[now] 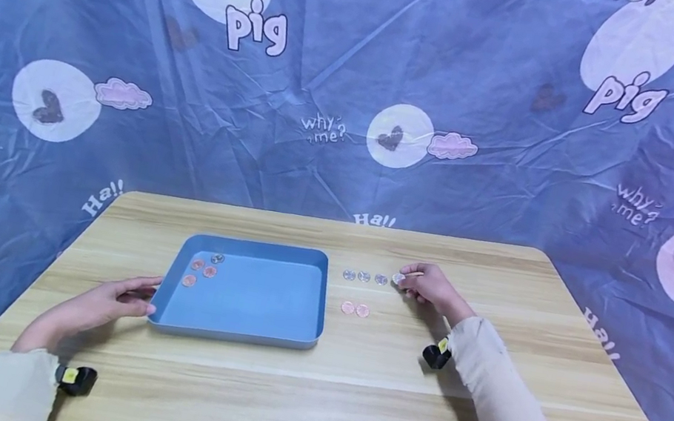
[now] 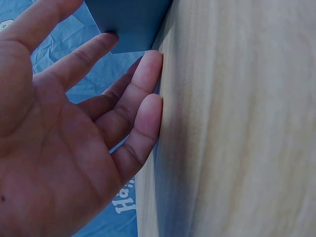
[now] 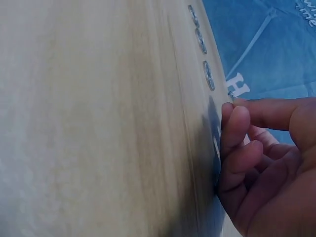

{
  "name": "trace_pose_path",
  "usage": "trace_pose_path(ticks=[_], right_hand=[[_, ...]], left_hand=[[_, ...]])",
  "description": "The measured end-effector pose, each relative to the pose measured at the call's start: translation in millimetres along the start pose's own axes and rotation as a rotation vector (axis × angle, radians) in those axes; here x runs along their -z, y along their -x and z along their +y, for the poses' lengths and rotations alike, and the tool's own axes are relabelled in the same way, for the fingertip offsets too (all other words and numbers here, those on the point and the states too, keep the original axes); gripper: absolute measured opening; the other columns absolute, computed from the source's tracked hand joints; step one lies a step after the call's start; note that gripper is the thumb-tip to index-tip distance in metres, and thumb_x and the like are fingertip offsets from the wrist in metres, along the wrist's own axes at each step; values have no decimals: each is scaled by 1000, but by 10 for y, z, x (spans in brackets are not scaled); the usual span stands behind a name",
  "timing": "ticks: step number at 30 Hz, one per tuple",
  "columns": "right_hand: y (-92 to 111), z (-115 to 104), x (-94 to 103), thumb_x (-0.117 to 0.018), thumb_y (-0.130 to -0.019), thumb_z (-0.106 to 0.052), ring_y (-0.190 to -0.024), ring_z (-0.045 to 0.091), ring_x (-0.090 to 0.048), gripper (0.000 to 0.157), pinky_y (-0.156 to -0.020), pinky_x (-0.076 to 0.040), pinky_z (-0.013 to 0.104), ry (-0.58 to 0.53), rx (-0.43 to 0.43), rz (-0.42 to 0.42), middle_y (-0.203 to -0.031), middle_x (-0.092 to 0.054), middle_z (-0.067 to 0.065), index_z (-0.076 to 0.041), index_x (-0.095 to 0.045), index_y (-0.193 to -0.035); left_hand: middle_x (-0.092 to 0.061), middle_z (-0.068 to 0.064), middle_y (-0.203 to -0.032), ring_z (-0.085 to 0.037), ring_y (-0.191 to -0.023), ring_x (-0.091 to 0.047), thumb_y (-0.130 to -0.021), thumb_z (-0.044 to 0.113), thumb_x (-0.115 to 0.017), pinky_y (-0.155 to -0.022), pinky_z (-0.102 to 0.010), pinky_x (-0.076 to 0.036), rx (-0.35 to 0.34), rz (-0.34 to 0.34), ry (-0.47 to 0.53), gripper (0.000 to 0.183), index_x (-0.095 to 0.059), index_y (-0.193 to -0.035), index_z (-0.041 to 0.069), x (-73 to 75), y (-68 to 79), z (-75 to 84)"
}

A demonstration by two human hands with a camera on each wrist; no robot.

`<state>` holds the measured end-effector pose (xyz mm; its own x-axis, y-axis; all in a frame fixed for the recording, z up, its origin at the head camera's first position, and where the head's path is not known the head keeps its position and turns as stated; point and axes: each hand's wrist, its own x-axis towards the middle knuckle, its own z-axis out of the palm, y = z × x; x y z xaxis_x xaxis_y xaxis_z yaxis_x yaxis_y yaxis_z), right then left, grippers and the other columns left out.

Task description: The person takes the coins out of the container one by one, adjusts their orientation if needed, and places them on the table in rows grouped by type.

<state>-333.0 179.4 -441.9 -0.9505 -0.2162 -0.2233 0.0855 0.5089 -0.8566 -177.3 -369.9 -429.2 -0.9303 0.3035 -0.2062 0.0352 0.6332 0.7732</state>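
Note:
A blue tray lies left of the middle of the table. Inside, toward its back left, are three copper coins and one silver coin. My left hand touches the tray's left side near the front corner, its lower fingers resting on the table in the left wrist view. To the right of the tray, three silver coins form a row, with two copper coins in front of them. At the right end of that row, my right hand pinches another silver coin by its edge.
The wooden table reaches back to a blue printed cloth, which hangs behind it and along both sides. A black wrist camera sits on the left wrist and another on the right.

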Motion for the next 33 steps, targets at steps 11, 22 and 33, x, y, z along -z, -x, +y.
trace_pose_path(ticks=[11,22,33], right_hand=[[-77,-16,-78,-63,-89,-5,-49,4,-39,32,-44,-33,18,88,-9,-4,-67,-55,-2,7,-57,-118],[-76,-21,-140,-59,-89,-2,-52,7,-45,12,-49,-40,20,199,50,42,-66,-54,-1,5,-60,-98],[-45,-9,-23,-61,-92,-8,-54,7,-47,26,-45,-35,19,70,33,-12,-67,-56,-2,7,-55,-112]], left_hand=[[-34,-32,-148,-44,-126,-49,-96,30,-59,-87,-14,-43,16,7,-10,71,-28,-149,-5,-7,-12,-32],[-35,-32,-148,-44,-125,-49,-96,29,-60,-87,-13,-42,-2,15,-7,70,-29,-148,-5,-9,-16,-19],[-35,-32,-148,-44,-126,-49,-96,30,-60,-89,-18,-44,9,11,5,71,-28,-149,-5,-8,-5,3]])
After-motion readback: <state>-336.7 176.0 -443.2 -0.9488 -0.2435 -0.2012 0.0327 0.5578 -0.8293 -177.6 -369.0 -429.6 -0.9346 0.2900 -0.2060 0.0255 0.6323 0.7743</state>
